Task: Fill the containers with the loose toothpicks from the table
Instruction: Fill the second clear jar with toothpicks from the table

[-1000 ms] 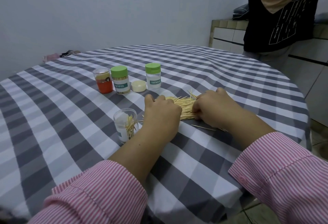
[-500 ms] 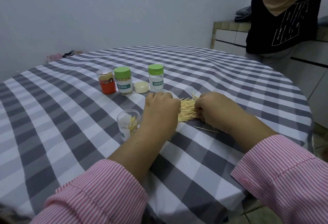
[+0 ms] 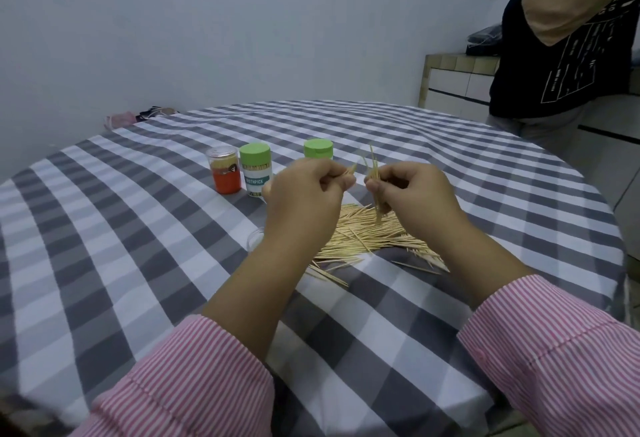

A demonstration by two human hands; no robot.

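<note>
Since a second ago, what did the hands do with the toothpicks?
Both hands lifted off the table. The right hand now pinches a small bunch of toothpicks in the air, and the left hand holds a few too. The pile, the orange jar and the green-lidded jars stayed put.

We see only a sliver of the open clear container (image 3: 255,236); the left hand (image 3: 304,194) and its wrist cover the rest, so its contents stay unknown to us. The same hand hides the body of the far green-lidded jar (image 3: 318,149) and most of a pale round thing (image 3: 266,190) beside it. We cannot count the toothpicks (image 3: 374,176) in the right hand (image 3: 412,194). The bystander (image 3: 568,55) is cut off at the top and right edges. The worktop (image 3: 104,228) edge nearest us blurs at the lower left.
</note>
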